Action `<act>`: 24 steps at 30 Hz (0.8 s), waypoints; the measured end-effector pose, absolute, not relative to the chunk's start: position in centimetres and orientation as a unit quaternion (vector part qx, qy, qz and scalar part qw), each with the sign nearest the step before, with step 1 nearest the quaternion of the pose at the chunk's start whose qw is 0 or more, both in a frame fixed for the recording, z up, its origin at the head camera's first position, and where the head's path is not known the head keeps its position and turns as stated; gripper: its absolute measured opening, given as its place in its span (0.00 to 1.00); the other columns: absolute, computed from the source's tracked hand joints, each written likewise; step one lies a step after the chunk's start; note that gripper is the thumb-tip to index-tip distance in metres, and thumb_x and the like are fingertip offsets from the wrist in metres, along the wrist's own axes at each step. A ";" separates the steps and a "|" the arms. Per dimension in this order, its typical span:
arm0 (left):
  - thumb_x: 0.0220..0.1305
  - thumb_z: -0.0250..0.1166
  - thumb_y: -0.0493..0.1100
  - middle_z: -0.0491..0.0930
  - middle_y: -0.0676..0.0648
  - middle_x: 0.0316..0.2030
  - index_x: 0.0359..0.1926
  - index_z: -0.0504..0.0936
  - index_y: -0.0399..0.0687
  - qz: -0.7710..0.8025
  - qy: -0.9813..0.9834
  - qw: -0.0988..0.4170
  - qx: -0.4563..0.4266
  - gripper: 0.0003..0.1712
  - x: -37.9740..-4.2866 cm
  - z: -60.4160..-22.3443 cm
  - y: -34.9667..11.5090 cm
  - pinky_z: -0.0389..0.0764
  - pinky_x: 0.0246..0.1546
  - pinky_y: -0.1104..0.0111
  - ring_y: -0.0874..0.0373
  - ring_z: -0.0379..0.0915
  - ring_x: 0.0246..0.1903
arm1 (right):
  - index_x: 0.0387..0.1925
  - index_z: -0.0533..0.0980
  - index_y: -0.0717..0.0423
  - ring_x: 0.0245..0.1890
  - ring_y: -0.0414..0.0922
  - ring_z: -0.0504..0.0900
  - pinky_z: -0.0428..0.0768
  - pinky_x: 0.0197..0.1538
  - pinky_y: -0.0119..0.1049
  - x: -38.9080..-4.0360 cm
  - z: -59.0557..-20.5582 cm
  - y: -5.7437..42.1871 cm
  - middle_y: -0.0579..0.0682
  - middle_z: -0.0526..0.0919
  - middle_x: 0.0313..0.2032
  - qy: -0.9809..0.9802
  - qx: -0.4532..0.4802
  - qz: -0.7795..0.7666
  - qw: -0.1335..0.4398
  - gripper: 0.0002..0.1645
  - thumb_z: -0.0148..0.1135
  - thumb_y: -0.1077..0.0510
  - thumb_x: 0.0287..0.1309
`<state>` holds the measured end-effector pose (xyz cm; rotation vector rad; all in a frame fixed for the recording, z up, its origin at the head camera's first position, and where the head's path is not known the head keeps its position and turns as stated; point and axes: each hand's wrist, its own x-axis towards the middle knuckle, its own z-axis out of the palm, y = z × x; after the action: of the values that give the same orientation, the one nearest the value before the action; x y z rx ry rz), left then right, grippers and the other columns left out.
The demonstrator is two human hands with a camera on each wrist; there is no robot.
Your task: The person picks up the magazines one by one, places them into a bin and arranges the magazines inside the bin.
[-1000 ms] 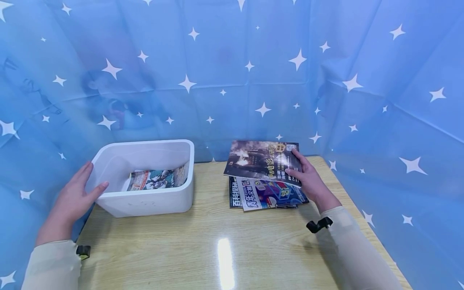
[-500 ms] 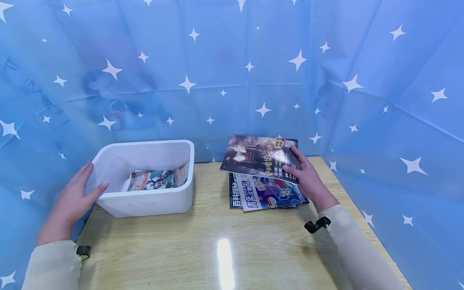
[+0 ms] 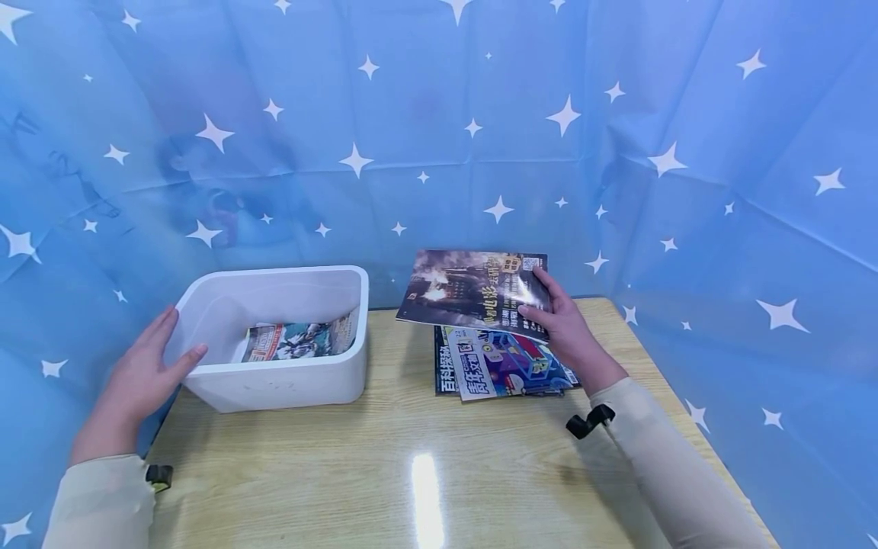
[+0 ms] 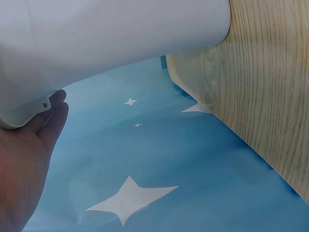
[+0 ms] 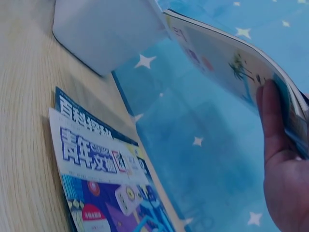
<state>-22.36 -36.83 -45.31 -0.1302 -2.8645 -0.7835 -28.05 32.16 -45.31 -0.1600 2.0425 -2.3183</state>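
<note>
In the head view, my right hand (image 3: 565, 328) pinches a dark-covered magazine (image 3: 466, 293) by its right edge, thumb on top and fingers at the far side. The magazine hangs tilted over a small pile; its pale printed underside (image 5: 227, 63) shows in the right wrist view. Below it, a purple-and-white magazine (image 3: 511, 366) tops the pile, above a dark one (image 3: 446, 374) that is partly covered. My left hand (image 3: 140, 374) rests against the left end of a white bin (image 3: 281, 385), fingers and thumb spread along its rim. Inside the bin lies a magazine (image 3: 302, 341) with a greenish picture cover.
The wooden table (image 3: 309, 473) carries the bin at back left and the pile at back right. A blue star-patterned curtain (image 3: 425, 114) hangs close behind the table and along both sides. The table's right edge slants beside my right arm.
My right hand has lifted the dark-covered magazine higher and moved it left, uncovering more of the pile's right part. My left hand and the bin stay in place.
</note>
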 end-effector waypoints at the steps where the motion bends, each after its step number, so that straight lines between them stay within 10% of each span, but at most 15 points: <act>1: 0.84 0.58 0.63 0.37 0.30 0.88 0.90 0.40 0.40 -0.263 -0.960 0.084 -0.044 0.54 -22.4 -45.3 -36.9 0.48 0.72 0.18 0.20 0.37 0.83 | 0.91 0.49 0.35 0.66 0.48 0.75 0.86 0.59 0.31 -28.1 -45.2 31.9 0.57 0.49 0.86 0.661 -0.053 -0.748 0.025 0.54 0.62 0.70 0.79; 24: 0.85 0.58 0.62 0.38 0.29 0.88 0.90 0.40 0.38 -0.262 -0.960 0.086 -0.052 0.54 -22.3 -45.2 -36.9 0.48 0.73 0.19 0.20 0.37 0.83 | 0.90 0.54 0.35 0.71 0.55 0.71 0.86 0.60 0.33 -29.2 -43.3 25.8 0.53 0.52 0.86 0.638 -0.081 -0.765 0.041 0.54 0.63 0.73 0.75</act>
<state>-22.34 -36.93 -45.22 -0.1562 -2.8600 -0.7814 -29.16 25.75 -43.27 -0.2478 1.9537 -2.3405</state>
